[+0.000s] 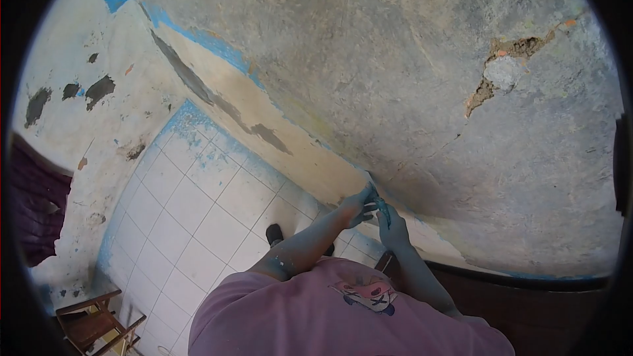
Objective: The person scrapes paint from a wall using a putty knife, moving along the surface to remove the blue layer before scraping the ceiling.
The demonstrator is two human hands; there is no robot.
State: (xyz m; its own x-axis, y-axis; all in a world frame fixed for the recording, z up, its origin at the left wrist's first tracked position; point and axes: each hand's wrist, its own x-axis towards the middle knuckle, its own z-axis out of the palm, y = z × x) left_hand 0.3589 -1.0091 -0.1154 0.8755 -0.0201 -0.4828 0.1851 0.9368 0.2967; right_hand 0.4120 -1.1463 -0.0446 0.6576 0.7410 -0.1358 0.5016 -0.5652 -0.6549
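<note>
Both hands are close together at the lower part of the wall [356, 79], near the edge between grey plaster and a cream band [290, 125]. My left hand [359, 207], coated in blue dust, reaches to the wall with its fingers bent; whether it holds anything is hidden. My right hand [391, 227] is closed round a small blue-stained tool [382, 208], whose upper end lies beside my left fingers. The tool's exact shape is too small to tell. Blue paint remnants [217, 46] run along the top of the cream band.
A wooden stool [92, 320] stands at the lower left, below a purple curtain [39, 201]. Blue flakes lie on the tiled floor [217, 204]. A hole with a pale patch [502, 72] marks the wall. Dark furniture [514, 306] is at the lower right.
</note>
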